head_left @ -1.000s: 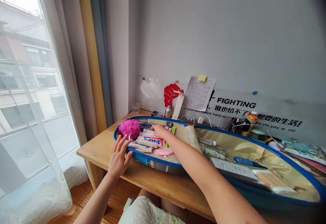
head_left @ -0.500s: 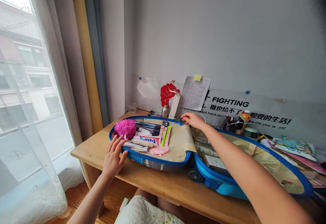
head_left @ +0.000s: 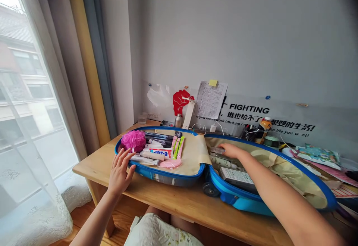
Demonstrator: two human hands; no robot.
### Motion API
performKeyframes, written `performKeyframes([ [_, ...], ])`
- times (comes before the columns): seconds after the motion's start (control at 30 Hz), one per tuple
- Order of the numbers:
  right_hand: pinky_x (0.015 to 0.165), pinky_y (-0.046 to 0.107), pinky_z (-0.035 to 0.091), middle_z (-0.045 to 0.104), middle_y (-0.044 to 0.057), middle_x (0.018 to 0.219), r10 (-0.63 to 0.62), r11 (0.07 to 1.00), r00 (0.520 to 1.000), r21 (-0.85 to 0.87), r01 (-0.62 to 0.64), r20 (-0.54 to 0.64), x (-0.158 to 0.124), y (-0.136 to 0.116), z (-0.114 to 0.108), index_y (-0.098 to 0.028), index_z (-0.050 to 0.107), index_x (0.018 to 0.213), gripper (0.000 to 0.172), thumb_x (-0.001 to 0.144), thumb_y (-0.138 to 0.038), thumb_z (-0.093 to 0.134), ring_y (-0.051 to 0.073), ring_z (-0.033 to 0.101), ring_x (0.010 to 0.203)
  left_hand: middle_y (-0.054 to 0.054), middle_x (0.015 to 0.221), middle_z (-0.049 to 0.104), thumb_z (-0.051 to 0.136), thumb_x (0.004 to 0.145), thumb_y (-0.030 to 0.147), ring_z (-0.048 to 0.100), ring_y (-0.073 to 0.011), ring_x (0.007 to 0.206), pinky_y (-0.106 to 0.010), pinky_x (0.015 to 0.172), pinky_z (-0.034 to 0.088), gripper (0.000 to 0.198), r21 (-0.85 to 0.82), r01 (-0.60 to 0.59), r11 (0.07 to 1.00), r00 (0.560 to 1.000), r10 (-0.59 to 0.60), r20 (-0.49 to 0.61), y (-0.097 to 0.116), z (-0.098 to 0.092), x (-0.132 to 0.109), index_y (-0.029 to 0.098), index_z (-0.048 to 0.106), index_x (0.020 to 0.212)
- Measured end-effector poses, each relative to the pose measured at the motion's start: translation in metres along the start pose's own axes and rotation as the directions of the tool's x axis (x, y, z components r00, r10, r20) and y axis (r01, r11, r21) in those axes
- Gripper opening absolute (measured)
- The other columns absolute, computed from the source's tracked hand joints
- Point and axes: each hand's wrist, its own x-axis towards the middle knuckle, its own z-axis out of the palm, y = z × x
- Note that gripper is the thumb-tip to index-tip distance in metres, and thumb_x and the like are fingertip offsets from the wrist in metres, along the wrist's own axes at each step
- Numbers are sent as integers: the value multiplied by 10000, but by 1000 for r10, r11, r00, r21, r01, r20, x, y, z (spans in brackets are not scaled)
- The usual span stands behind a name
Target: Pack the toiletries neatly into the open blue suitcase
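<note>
A blue suitcase lies open on the wooden desk (head_left: 173, 201), with a left half (head_left: 167, 177) and a right half (head_left: 279, 210), both lined in beige. My left hand (head_left: 119, 171) rests open on the left half's near rim, beside a pink bath puff (head_left: 133, 140). Tubes, pens, a toothpaste box (head_left: 161, 152) and a pink soap (head_left: 171, 163) lie in that half. My right hand (head_left: 231, 150) reaches into the right half and lies over small tubes and bottles (head_left: 220, 161); whether it grips one is unclear. A white box (head_left: 237, 176) sits just in front of it.
Along the wall stand a small metal bottle (head_left: 178, 120), a charger with cables (head_left: 213, 128), an orange-capped bottle (head_left: 263, 128) and a tape roll (head_left: 270, 140). Papers and packets (head_left: 321, 156) pile at the right. A curtained window (head_left: 33, 108) is at the left.
My right hand left the items in the left half, swung toward the back wall, then came down into the right half. The left hand stayed on the rim. The view shifted right.
</note>
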Motion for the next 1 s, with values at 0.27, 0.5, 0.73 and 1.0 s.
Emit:
performKeyframes([
  [0.27, 934, 431, 551, 624, 86, 1258, 53, 996, 998, -79, -50, 39, 8, -2, 2, -183, 606, 1227, 355, 945, -398, 601, 202, 628, 1088, -97, 1411, 572, 408, 984, 430, 381, -301, 1437, -525, 1210, 266, 410, -9, 26, 1000, 1000, -26, 11, 3, -2, 1, 241, 577, 1307],
  [0.5, 913, 413, 545, 668, 108, 1198, 128, 992, 984, 9, -128, -125, -11, -5, -27, -159, 642, 1168, 288, 938, -330, 606, 212, 648, 1058, -100, 1410, 574, 408, 989, 416, 381, -302, 1439, -524, 1201, 284, 395, -10, 8, 1000, 1000, -8, 0, 4, -1, 1, 240, 576, 1301],
  [0.73, 843, 306, 528, 702, 91, 1251, 37, 991, 941, 131, 7, -336, -12, -76, -70, -220, 636, 1283, 362, 962, -302, 492, 230, 679, 1082, -107, 1415, 565, 420, 993, 406, 357, -305, 1453, -540, 1200, 282, 391, -23, 0, 1000, 1000, 0, 7, 3, 0, 0, 239, 561, 1317],
  [1.0, 948, 434, 542, 639, 85, 1250, -264, 955, 940, 81, 287, -216, 30, -228, -55, -183, 613, 1225, 356, 943, -399, 604, 199, 634, 1088, -99, 1395, 584, 430, 981, 421, 387, -298, 1433, -538, 1189, 308, 388, -41, 33, 999, 999, -33, 1, 6, 0, 2, 246, 594, 1287],
])
